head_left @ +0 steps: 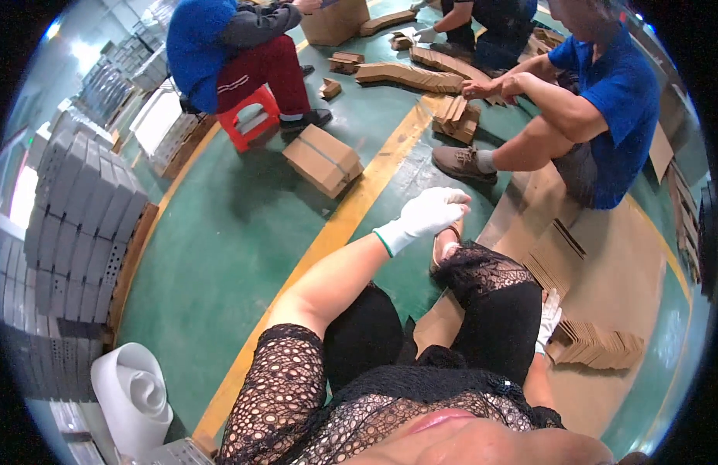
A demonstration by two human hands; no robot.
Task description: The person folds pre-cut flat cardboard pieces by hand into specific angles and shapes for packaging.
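Note:
My left hand (430, 213), in a white glove with a green cuff, is raised in front of me above my foot. Its fingers are bent and pressed together, and nothing shows in them. Beside my right knee, my right hand (548, 319) wears a white glove too. Its fingers are stretched out beside a fanned row of folded brown cardboard pieces (595, 346); whether they touch it is hard to tell. More thin cardboard pieces (559, 260) lie just beyond that hand, on a large flat cardboard sheet (618, 283).
Ahead-left are a strapped cardboard bundle (322, 160) and a person on a red stool (249, 118). A person in a blue shirt (618, 108) crouches ahead-right by cardboard stacks (456, 118). Grey stacked parts (84, 225) and a white foam roll (133, 399) stand left.

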